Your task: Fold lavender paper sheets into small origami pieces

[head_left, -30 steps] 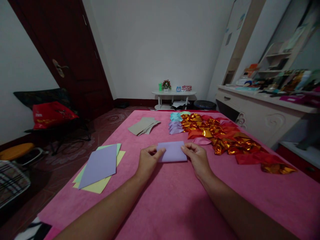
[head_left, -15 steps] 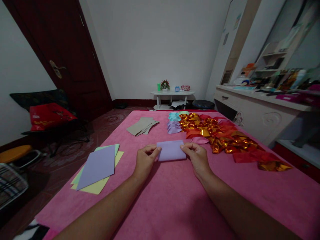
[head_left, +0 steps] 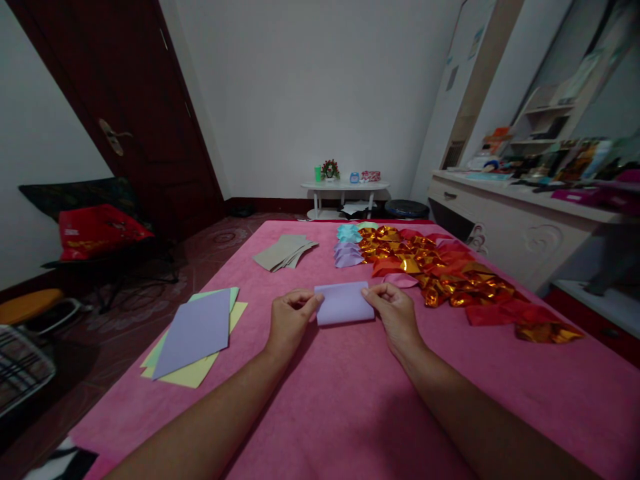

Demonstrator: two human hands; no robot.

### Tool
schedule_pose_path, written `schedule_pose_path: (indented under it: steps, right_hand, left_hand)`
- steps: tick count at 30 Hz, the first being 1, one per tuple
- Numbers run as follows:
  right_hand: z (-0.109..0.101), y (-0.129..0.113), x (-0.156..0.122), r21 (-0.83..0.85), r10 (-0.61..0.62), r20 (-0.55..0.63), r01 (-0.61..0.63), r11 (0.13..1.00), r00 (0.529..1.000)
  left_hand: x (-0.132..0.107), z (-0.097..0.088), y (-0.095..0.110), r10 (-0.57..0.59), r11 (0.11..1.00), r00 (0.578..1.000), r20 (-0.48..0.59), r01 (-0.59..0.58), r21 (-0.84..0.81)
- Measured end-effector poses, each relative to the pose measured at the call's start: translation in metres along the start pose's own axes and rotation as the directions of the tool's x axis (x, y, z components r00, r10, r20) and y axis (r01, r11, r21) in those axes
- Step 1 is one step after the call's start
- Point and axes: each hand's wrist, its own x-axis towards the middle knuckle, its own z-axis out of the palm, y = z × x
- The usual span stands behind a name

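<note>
A folded lilac sheet of paper (head_left: 344, 303) lies on the pink tablecloth (head_left: 350, 400) in front of me. My left hand (head_left: 289, 321) pinches its left edge, fingers curled. My right hand (head_left: 395, 315) pinches its right edge the same way. Just beyond the right hand lies a small folded pink piece (head_left: 400, 281). Further back sit small folded lilac pieces (head_left: 346, 256) and light blue ones (head_left: 348, 233).
A stack of lilac, green and yellow sheets (head_left: 197, 333) lies at the left. Grey-brown sheets (head_left: 284, 253) lie further back. Red and gold foil shapes (head_left: 450, 277) run along the right. A dark door, a chair with a red bag, a white side table and a dresser surround the table.
Both hands stay pinched on the lilac sheet's side edges and have drawn slightly closer together, so the sheet looks a little narrower. The view shifted slightly.
</note>
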Motion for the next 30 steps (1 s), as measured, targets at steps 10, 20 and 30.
schedule_pose_path:
  steps: [10,20,30]
  right_hand:
    - [-0.0003,-0.0005,-0.0009,0.013,-0.011,0.015,0.01,1.0,1.0]
    - [-0.0001,-0.0018,-0.0012,0.027,-0.014,0.007,0.013,1.0,1.0]
    - [-0.0001,-0.0008,-0.0001,0.028,-0.033,-0.015,0.034,0.999,0.999]
  left_hand:
    - [-0.0007,0.0016,0.0034,-0.027,0.999,1.0,-0.005,0.027,-0.017]
    - [-0.0001,0.0008,0.0002,0.038,0.999,0.999,0.025,-0.038,0.015]
    - [-0.0007,-0.0001,0.0007,0.035,0.999,0.999,0.032,-0.036,0.021]
